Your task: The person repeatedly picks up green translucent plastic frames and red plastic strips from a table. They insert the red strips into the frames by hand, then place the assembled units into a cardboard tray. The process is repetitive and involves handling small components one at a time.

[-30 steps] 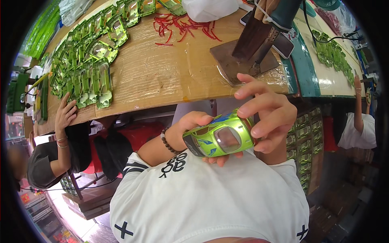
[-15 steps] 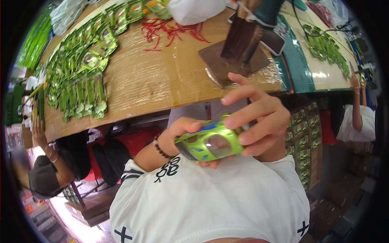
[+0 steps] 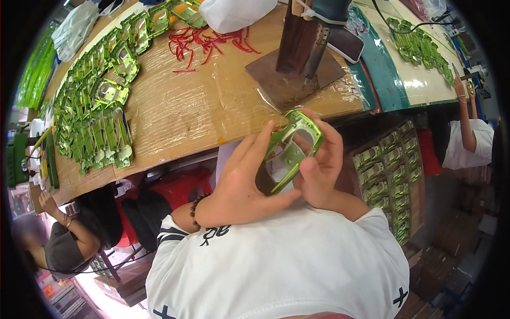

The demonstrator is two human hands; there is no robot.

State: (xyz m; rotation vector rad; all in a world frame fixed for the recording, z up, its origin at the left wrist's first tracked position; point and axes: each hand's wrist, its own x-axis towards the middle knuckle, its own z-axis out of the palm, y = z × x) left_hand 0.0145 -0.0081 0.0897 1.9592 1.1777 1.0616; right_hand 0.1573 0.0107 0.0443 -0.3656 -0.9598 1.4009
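A shiny green plastic toy car body shell point(image 3: 293, 155) is held before my chest, tilted up, its hollow inside and window openings facing me. My right hand point(image 3: 325, 169) grips its right side, thumb on the near edge and fingers behind. My left hand point(image 3: 239, 183) lies along its left side, fingers pointing up and thumb stretched under its lower end. The fingers partly hide the shell's left edge. Just beyond the hands, on the table, stands a brown metal post on a square plate point(image 3: 287, 87), with a perforated metal tube tool point(image 3: 317, 50) fixed to it.
Many green car shells point(image 3: 87, 117) lie in rows on the wrapped cardboard tabletop point(image 3: 180, 111) at left. Red strips point(image 3: 199, 42), a white bag point(image 3: 234, 13) and a phone point(image 3: 346, 45) lie farther back. A tray of shells point(image 3: 390, 178) sits at lower right. Co-workers sit on both sides.
The shell has turned from its outer face to its hollow inside and tipped upright. My right hand has come down onto its right side; my left hand has shifted to its left side.
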